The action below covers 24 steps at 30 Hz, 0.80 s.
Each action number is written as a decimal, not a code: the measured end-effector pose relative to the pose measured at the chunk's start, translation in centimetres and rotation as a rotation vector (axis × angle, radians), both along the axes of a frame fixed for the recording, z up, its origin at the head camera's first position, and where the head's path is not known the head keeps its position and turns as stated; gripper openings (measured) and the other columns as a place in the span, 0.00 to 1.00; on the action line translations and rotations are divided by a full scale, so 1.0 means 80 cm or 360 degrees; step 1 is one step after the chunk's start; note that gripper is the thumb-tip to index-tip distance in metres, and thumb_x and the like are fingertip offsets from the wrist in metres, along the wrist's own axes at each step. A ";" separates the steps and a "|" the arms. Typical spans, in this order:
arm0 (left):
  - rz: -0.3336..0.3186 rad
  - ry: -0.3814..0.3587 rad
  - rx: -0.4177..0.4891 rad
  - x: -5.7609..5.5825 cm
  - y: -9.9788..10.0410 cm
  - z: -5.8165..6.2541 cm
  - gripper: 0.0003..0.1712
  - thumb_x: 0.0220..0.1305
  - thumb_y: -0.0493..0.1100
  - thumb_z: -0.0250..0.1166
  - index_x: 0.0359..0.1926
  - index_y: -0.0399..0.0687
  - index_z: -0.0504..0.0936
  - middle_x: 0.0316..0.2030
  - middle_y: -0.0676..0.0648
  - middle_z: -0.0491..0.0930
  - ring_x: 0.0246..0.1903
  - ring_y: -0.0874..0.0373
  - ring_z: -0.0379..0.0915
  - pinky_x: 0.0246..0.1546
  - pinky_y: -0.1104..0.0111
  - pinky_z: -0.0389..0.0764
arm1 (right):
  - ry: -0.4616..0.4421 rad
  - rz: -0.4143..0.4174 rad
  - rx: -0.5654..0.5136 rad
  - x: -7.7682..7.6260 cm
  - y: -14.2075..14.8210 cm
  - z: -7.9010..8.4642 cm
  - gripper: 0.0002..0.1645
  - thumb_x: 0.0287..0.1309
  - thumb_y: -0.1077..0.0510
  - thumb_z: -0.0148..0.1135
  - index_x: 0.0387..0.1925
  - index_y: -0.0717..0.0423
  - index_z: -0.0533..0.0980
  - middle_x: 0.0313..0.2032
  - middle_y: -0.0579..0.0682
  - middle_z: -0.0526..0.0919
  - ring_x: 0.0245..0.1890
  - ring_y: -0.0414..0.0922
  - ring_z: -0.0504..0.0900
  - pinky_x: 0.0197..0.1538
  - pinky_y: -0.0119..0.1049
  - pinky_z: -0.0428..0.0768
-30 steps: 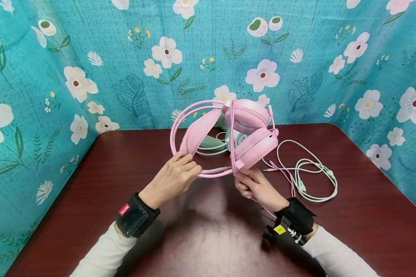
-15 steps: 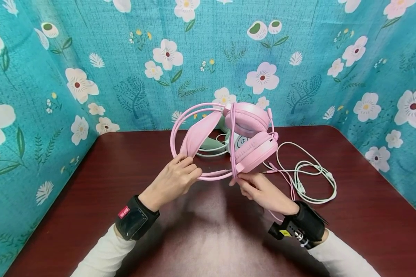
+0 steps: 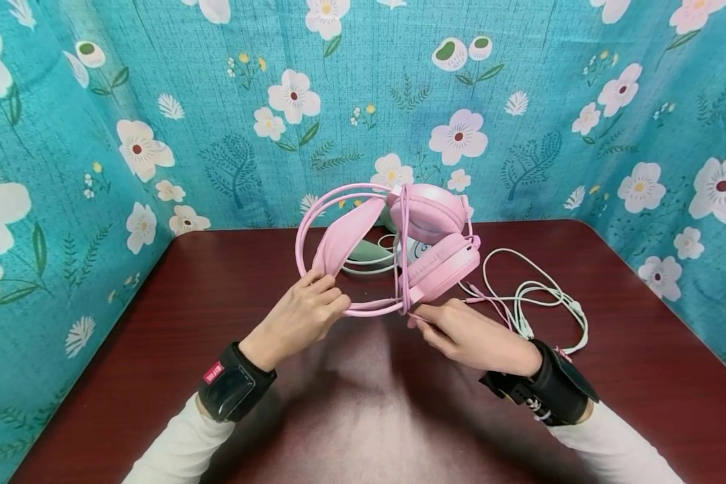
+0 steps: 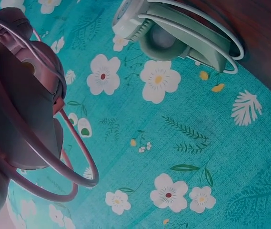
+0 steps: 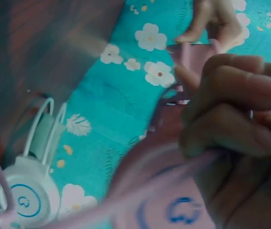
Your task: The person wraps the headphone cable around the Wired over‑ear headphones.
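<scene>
Right hand (image 3: 474,334) shifted, pinching cord (image 5: 166,181), left hand (image 3: 302,314) gripping pink headphones (image 3: 352,230) crosswise, earcups (image 3: 449,267) rightward

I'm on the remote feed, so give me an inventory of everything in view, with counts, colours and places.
pink headset: one, pink, held above the table
pink cable: apparently one, pink, looped around the headset beside the ear cups
pink plugs: apparently two, pink, beyond the right hand
green headset: one, pale green and white, behind the pink one, partly hidden
pale green cable: apparently one, coiled on the table, right side
table: one, dark red-brown, below everything
floral cloth: count unclear, teal, behind and at the sides
wrist straps: two, black, one per wrist
sleeves: two, white, on the forearms
left hand: one, gripping the headband
right hand: one, pinching the pink cable
</scene>
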State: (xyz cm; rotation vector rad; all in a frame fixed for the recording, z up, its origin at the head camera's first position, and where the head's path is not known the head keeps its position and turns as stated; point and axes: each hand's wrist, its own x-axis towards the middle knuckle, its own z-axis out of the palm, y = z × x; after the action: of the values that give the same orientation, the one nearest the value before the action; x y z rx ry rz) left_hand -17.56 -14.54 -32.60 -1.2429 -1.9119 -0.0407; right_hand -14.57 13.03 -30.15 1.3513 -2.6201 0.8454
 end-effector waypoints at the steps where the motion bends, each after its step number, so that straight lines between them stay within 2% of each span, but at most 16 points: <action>1: 0.0003 -0.0007 -0.0007 0.000 0.000 -0.001 0.21 0.41 0.36 0.82 0.26 0.43 0.75 0.19 0.50 0.76 0.29 0.56 0.69 0.41 0.65 0.72 | 0.0018 0.0008 -0.0005 0.000 -0.001 0.003 0.10 0.68 0.69 0.53 0.32 0.58 0.76 0.20 0.38 0.63 0.22 0.26 0.58 0.26 0.25 0.64; 7: -0.0041 -0.0020 -0.0039 0.000 -0.004 -0.007 0.19 0.42 0.32 0.80 0.25 0.43 0.74 0.18 0.51 0.75 0.27 0.57 0.67 0.40 0.65 0.71 | 0.0151 0.0001 0.0001 -0.004 -0.006 0.012 0.09 0.67 0.66 0.60 0.29 0.55 0.77 0.20 0.38 0.65 0.23 0.27 0.60 0.29 0.25 0.65; 12: -0.0078 -0.0005 -0.0044 -0.001 -0.004 -0.008 0.15 0.50 0.29 0.71 0.23 0.43 0.71 0.16 0.50 0.72 0.27 0.57 0.66 0.40 0.65 0.71 | 0.0335 -0.0081 0.0074 -0.002 -0.008 0.019 0.09 0.64 0.63 0.64 0.27 0.52 0.79 0.17 0.37 0.63 0.21 0.28 0.59 0.27 0.26 0.63; 17: -0.0089 0.0022 -0.0052 -0.001 -0.005 -0.010 0.13 0.55 0.30 0.67 0.23 0.44 0.71 0.16 0.50 0.71 0.27 0.57 0.66 0.41 0.65 0.71 | 0.0524 -0.0188 0.0104 0.001 -0.013 0.030 0.05 0.57 0.60 0.71 0.27 0.48 0.83 0.16 0.36 0.74 0.20 0.29 0.65 0.26 0.29 0.69; 21: -0.0106 0.0012 -0.0064 0.000 -0.005 -0.012 0.13 0.53 0.30 0.68 0.23 0.44 0.71 0.17 0.51 0.71 0.27 0.57 0.66 0.41 0.65 0.71 | 0.0659 -0.0281 0.0111 0.000 -0.016 0.036 0.10 0.47 0.56 0.79 0.21 0.47 0.82 0.16 0.37 0.78 0.18 0.32 0.70 0.23 0.31 0.70; 24: -0.0127 -0.0004 -0.0062 0.001 -0.006 -0.017 0.12 0.53 0.31 0.67 0.23 0.44 0.71 0.17 0.51 0.71 0.27 0.57 0.66 0.41 0.65 0.71 | 0.0623 -0.0352 0.0137 -0.003 -0.016 0.043 0.14 0.43 0.53 0.81 0.17 0.45 0.80 0.15 0.36 0.77 0.16 0.34 0.72 0.21 0.30 0.68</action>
State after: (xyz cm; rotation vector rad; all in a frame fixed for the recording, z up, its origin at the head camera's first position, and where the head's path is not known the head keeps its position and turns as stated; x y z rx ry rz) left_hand -17.47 -15.00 -33.98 -1.3451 -1.8729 -0.0471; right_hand -14.80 11.74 -26.71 1.0831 -2.4537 0.3951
